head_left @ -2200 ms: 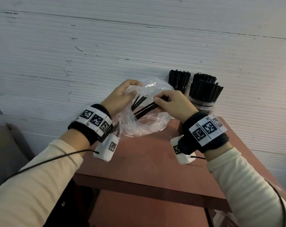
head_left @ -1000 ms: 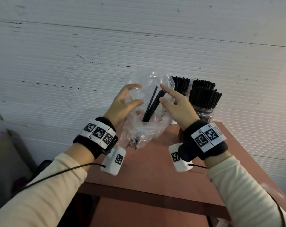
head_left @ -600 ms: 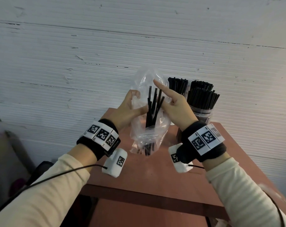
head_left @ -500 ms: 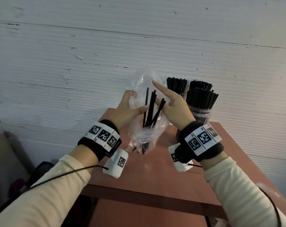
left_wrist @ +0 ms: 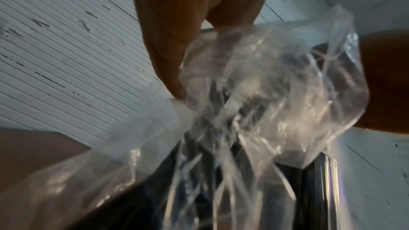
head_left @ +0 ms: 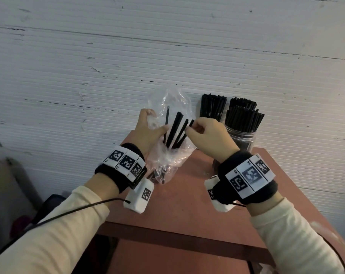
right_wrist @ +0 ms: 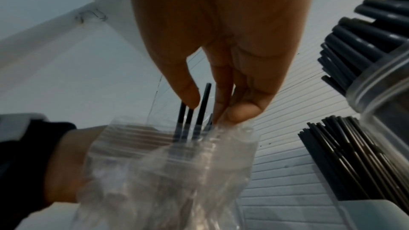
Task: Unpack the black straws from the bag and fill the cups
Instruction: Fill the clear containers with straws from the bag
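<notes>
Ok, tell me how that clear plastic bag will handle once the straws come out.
Likely floppy: the clear plastic bag is crumpled and sags where the left hand bunches it. Probably very light, since the few black straws seem to give it shape. The glossy film may be slippery, so the right hand pulling a straw could drag it.

My red-brown table (head_left: 187,204) carries cups (head_left: 240,138) packed with black straws (head_left: 243,119), standing at its far edge against the wall (head_left: 88,66).

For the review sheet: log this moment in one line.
left hand: holds bag upright | right hand: pinching straws at bag mouth | cups: already stocked
</notes>
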Available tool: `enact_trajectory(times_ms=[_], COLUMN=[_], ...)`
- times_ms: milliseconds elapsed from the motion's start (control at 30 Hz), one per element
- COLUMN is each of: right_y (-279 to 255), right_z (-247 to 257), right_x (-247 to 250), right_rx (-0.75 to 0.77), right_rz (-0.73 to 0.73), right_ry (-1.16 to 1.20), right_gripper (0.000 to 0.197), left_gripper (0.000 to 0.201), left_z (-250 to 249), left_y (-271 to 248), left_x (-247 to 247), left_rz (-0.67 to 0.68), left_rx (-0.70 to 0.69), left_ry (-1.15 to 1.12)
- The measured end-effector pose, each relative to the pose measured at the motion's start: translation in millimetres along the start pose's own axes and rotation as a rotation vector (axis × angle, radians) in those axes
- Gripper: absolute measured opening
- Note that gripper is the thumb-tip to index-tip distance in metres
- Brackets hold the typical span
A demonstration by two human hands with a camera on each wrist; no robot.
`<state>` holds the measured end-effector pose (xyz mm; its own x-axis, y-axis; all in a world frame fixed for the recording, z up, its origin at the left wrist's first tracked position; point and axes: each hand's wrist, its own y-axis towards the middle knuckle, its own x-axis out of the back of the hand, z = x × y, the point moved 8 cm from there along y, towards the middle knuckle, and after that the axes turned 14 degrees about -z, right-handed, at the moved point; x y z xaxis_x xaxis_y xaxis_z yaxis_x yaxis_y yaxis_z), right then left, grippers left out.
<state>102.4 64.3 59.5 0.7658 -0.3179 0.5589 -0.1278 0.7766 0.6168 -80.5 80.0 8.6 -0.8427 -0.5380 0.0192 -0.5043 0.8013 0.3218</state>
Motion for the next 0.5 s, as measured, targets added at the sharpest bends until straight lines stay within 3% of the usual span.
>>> enact_trajectory(times_ms=[233,367,500], right_y=[0,5,10], right_z=[3,1,-22], right_x=[-16,-21,-27], right_rx=[-0.027,-0.026,-0.213], right_rz=[0.109,0.05,0.024], right_ry=[-0.023,0.026,0.149], right_gripper=[0.031,0.039,0.055], left_gripper=[0.046,0.041,0.038], left_z=[-11,-18,-22], left_y=[-4,-8,-14], left_x=[-1,-8,-10], left_rz=[-0.049,-0.006,0.033], left_rx=[-0.106,-0.155,-0.173], left_ry=[0.117,0.099,0.046])
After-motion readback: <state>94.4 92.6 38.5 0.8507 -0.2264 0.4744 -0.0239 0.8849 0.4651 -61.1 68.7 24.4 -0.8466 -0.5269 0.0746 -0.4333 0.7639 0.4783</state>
